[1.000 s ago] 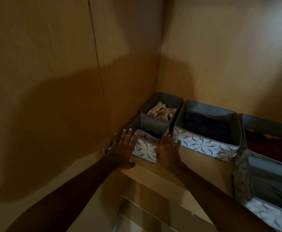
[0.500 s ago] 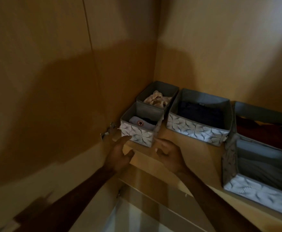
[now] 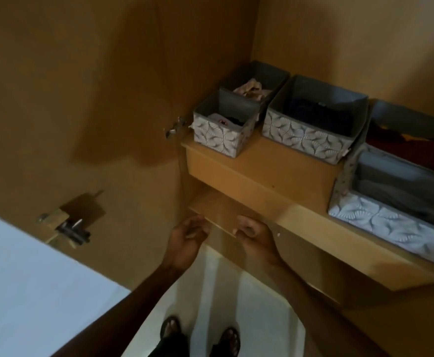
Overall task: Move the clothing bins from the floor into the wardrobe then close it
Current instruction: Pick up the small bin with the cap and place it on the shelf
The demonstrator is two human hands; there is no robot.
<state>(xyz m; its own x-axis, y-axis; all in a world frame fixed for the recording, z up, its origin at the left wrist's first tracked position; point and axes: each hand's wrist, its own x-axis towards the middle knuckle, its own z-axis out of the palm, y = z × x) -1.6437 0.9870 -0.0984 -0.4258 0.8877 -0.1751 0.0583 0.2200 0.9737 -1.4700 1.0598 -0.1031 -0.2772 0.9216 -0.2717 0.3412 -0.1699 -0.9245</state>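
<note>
- Still, the open wardrobe door (image 3: pixel 82 124) on the left could swing wide or get forgotten, leaving the wardrobe unclosed.
- Left hand (image 3: pixel 185 240) hangs empty, fingers loosely curled, below the shelf (image 3: pixel 275 173).
- Right hand (image 3: pixel 255 235) curls empty beside it.
- Clothing bins (image 3: pixel 311 124) already sit on that shelf; a nudge could tip the small front bin (image 3: pixel 221 130) at its edge.

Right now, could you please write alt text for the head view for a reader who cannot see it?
Two bare hands, left hand and right hand, reach toward the lower ledge of an open wooden wardrobe. On the shelf above sit patterned grey fabric bins of folded clothes, including a small front bin and a wider bin.
</note>
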